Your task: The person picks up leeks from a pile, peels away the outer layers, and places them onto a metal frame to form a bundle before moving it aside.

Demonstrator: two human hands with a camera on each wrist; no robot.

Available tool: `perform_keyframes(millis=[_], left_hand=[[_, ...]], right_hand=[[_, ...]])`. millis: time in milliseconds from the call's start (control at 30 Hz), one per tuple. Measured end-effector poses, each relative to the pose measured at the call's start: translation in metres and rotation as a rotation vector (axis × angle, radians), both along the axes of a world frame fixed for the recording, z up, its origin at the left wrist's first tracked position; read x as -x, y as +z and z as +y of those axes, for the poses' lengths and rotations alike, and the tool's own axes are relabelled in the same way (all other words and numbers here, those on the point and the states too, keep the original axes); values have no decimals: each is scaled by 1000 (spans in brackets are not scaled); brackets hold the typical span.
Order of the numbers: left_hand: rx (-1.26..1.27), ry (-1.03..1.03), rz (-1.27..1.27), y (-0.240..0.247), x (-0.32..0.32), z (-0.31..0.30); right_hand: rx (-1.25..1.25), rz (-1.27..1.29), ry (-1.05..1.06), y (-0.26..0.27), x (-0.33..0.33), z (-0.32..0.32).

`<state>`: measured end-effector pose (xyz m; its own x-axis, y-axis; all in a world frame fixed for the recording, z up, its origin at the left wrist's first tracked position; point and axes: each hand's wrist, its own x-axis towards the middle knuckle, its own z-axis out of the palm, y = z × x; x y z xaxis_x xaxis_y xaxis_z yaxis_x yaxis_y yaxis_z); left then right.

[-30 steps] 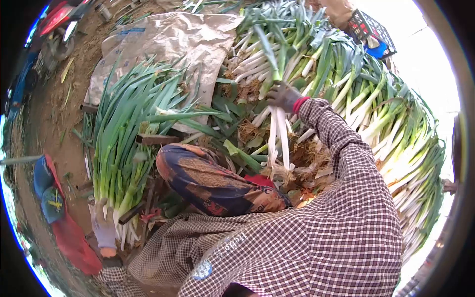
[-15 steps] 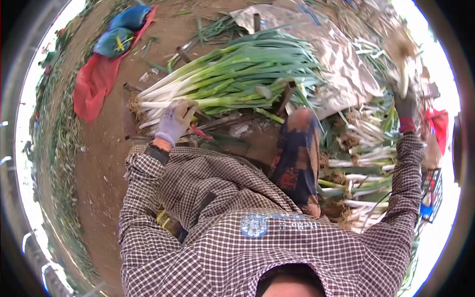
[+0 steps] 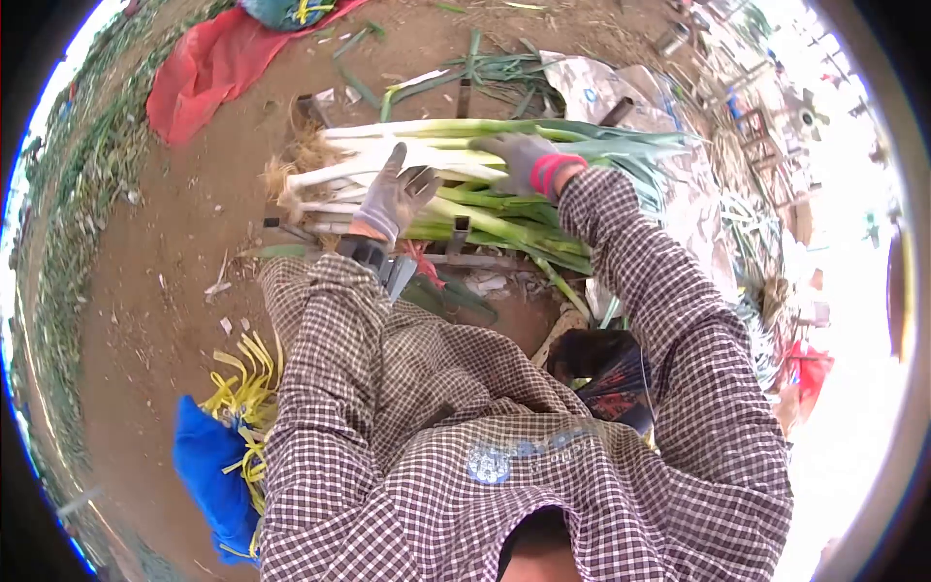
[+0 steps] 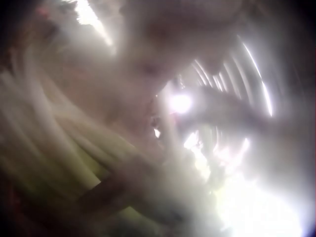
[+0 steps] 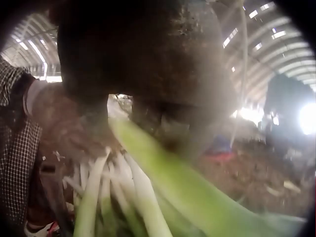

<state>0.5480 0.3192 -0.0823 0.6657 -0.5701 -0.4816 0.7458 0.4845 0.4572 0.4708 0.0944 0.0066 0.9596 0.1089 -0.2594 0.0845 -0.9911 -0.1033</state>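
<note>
A bundle of leeks (image 3: pixel 465 209) lies across a low metal frame, roots to the left and green leaves to the right. My gloved left hand (image 3: pixel 396 199) is over the white stalks, fingers spread and holding nothing. Farther right, my gloved right hand (image 3: pixel 529 160) is at the upper side of the bundle, where the white stalks turn green. In the right wrist view a leek (image 5: pixel 187 182) runs close under that hand, passing between thumb and fingers. The left wrist view is badly blurred, with pale stalks (image 4: pixel 54 118) at its left.
Short metal posts (image 3: pixel 463 233) of the frame stand up around the bundle. A pale sheet (image 3: pixel 693 194) lies under the leaf ends. There is a red cloth (image 3: pixel 208 73) on the dirt at upper left, and a blue bag (image 3: pixel 208 475) with yellow ties (image 3: pixel 254 373) at lower left.
My right hand lifted leeks from the pile at the right and is now over the bundle. My left hand moved from the bundle's near edge to above the stalks, its fingers spreading. The head view turned left.
</note>
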Motion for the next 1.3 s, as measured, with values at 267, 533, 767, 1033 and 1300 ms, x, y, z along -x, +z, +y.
perform_keyframes(millis=[267,533,767,1033,1300], left_hand=[[76,151,37,-73,-24,18],[-55,189,2,-49,-36,16],[-168,219,-5,-42,-46,20],[-636,-89,57,-153,-18,26],[-347,-500,152,-89,42,-8]], right_hand=[[70,-22,-44,-31,-6,-43],[44,-237,-26,-19,13,-44],[183,26,-290,-19,31,-102],[392,62,-248,-12,26,-85],[334,-165,-34,-53,79,-30]])
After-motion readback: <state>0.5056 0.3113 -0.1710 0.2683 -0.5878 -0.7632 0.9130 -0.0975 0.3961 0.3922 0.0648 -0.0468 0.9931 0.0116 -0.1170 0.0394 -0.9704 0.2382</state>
